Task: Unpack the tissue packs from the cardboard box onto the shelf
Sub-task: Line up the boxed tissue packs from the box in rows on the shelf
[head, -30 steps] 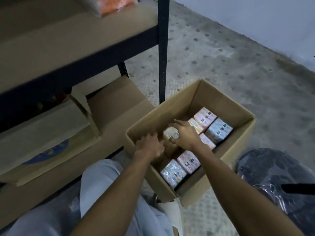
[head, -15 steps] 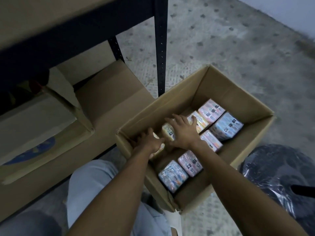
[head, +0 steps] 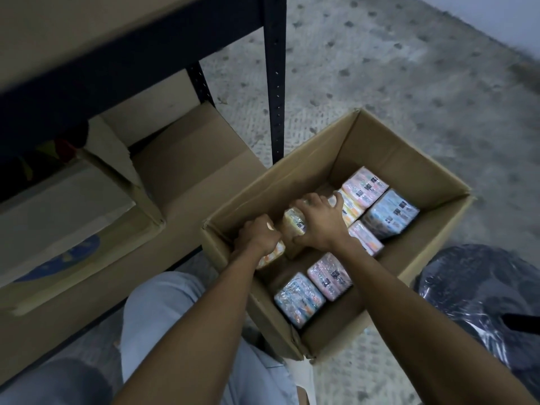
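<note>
An open cardboard box (head: 415,147) stands on the floor and holds several wrapped tissue packs in pink, blue and yellow. My right hand (head: 321,222) grips a yellow tissue pack (head: 293,223) near the box's left wall, fingers spread over its top. My left hand (head: 258,238) is closed on another yellow-orange tissue pack (head: 273,254) right beside it. A pink pack (head: 328,276) and a blue pack (head: 298,299) lie at the near end; a pink pack (head: 365,185) and a blue pack (head: 391,213) lie at the far end. The shelf (head: 87,33) is at the upper left.
A black shelf post (head: 274,83) stands just behind the box's far left wall. Under the shelf sit large cardboard cartons (head: 187,159). A dark plastic-wrapped object (head: 482,302) lies on the floor to the right. My knee in light trousers (head: 163,311) is below the box.
My left hand has reached further into the box and closed on a pack next to the right hand's one. The view has tilted down and moved closer.
</note>
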A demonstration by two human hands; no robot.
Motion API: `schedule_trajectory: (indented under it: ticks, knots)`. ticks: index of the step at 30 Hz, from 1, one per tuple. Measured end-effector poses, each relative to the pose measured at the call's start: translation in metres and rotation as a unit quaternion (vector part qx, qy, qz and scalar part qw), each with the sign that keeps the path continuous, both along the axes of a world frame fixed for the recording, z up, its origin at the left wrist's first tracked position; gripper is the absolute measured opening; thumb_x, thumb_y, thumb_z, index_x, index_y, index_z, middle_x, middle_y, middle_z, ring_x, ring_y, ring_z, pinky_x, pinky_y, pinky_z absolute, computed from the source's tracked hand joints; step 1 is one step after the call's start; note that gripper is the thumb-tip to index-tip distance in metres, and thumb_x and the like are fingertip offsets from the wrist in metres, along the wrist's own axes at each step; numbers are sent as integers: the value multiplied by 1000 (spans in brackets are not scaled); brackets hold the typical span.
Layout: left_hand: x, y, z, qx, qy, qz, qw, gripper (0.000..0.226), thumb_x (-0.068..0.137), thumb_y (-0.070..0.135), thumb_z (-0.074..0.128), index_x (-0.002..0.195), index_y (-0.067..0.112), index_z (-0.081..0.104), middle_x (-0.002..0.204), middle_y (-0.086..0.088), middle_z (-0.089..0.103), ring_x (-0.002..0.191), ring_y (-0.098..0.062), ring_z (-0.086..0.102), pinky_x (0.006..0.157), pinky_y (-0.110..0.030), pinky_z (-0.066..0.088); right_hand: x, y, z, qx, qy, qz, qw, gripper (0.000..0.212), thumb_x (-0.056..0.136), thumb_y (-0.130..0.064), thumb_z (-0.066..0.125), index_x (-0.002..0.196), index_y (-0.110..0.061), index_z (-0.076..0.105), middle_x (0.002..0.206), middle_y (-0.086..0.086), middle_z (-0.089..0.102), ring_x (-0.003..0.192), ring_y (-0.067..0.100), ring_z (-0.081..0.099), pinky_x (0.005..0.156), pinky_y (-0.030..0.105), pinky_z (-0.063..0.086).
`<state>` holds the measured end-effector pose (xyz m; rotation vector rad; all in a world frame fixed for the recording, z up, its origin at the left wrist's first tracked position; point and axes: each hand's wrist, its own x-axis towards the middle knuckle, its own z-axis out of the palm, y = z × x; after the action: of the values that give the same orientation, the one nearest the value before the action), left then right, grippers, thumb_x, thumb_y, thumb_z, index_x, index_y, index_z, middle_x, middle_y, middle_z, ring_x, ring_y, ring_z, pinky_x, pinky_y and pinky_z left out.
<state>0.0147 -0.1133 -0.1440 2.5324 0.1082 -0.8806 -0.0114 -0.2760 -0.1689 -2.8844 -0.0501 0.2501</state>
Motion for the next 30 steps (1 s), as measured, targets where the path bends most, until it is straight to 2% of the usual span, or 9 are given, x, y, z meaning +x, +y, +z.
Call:
schedule_trajectory:
  ticks: [2, 6, 9, 12, 15, 21, 27, 30]
  knots:
    - [0, 2, 6, -3, -12, 1, 1000, 36, 80, 38, 64, 114, 26, 63, 121, -9, 63, 112, -35, 57, 92, -36, 48, -1, -1, 8, 3, -11, 0, 1000, 74, 60, -51, 69, 128, -30, 48, 130, 8, 48, 119, 29, 48, 107, 54, 13]
    - [-3, 5, 25, -11, -38, -9, 999, 37, 81, 42, 64, 116, 30, 61, 121, -7, 62, 110, -33, 57, 91, -40, 49, -4, -3, 28, 28, -8, -20, 999, 81, 59, -47, 73, 133, -28, 45, 136, 9, 44, 118, 32, 46, 97, 46, 39]
    - [-7, 9, 44, -15, -61, -17, 998, 38, 79, 44, 65, 116, 33, 61, 120, -5, 62, 109, -31, 58, 91, -39, 49, -9, -2, 45, 61, -2, -47, 997, 85, 58, -46, 76, 134, -29, 43, 138, 8, 40, 116, 32, 50, 91, 44, 48]
    - [-14, 15, 66, -17, -89, -13, 996, 37, 75, 48, 66, 111, 38, 63, 116, -2, 65, 106, -29, 60, 90, -39, 51, -16, -1, 66, 95, -10, -68, 993, 84, 58, -44, 78, 133, -29, 43, 139, 8, 36, 115, 31, 53, 90, 41, 49]
    - [-23, 19, 88, -32, -124, -7, 992, 36, 70, 47, 67, 105, 39, 65, 111, 1, 68, 101, -25, 63, 87, -35, 52, -26, -1, 88, 117, -28, -80, 990, 84, 59, -41, 80, 134, -28, 43, 141, 8, 33, 121, 29, 47, 95, 41, 47]
    - [-43, 34, 132, -68, -204, -8, 976, 36, 71, 46, 69, 106, 38, 67, 109, 1, 68, 99, -25, 62, 78, -28, 47, -50, 2, 132, 140, -92, -107, 980, 82, 58, -37, 85, 129, -19, 48, 138, 10, 34, 120, 29, 46, 98, 36, 45]
    - [-66, 49, 177, -98, -270, 3, 958, 40, 62, 50, 67, 101, 42, 68, 103, 1, 68, 98, -26, 61, 81, -32, 52, -80, 16, 180, 138, -181, -137, 964, 82, 55, -36, 85, 128, -20, 50, 135, 9, 38, 115, 28, 49, 92, 32, 44]
    - [-77, 56, 199, -114, -303, 5, 946, 43, 58, 53, 64, 100, 44, 67, 105, 1, 68, 100, -26, 60, 82, -33, 51, -96, 24, 207, 126, -224, -137, 957, 79, 55, -37, 82, 125, -25, 49, 132, 8, 39, 119, 28, 44, 91, 37, 46]
